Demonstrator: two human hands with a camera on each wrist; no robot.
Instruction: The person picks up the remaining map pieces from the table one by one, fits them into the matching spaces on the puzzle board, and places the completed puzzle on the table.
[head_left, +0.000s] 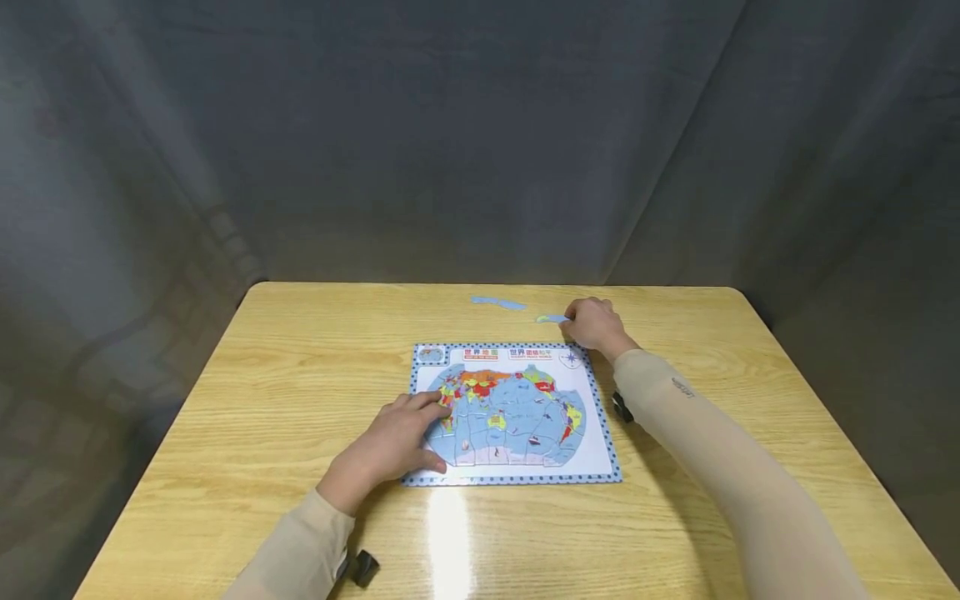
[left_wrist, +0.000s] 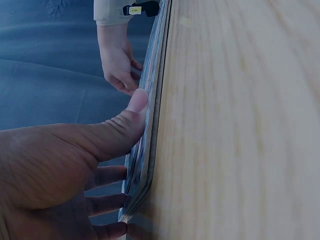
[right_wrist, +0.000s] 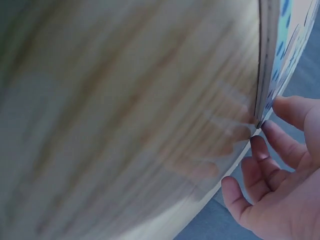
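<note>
A world map jigsaw puzzle (head_left: pixel 517 421) lies flat on the wooden table in a white board with a blue dotted border. My left hand (head_left: pixel 401 437) rests on the board's left side, fingers spread over the map and thumb near the lower left corner. Beyond the board's top right corner is my right hand (head_left: pixel 596 325), its fingertips bent down at the right end of a small blue and yellow puzzle piece (head_left: pixel 551 318). In the right wrist view the fingers (right_wrist: pixel 255 185) are loosely bent; I cannot tell whether they pinch the piece.
A long, thin blue puzzle piece (head_left: pixel 498 302) lies near the back of the table (head_left: pixel 322 350), left of the other loose piece. A dark grey curtain (head_left: pixel 450 150) hangs behind the table and along its sides.
</note>
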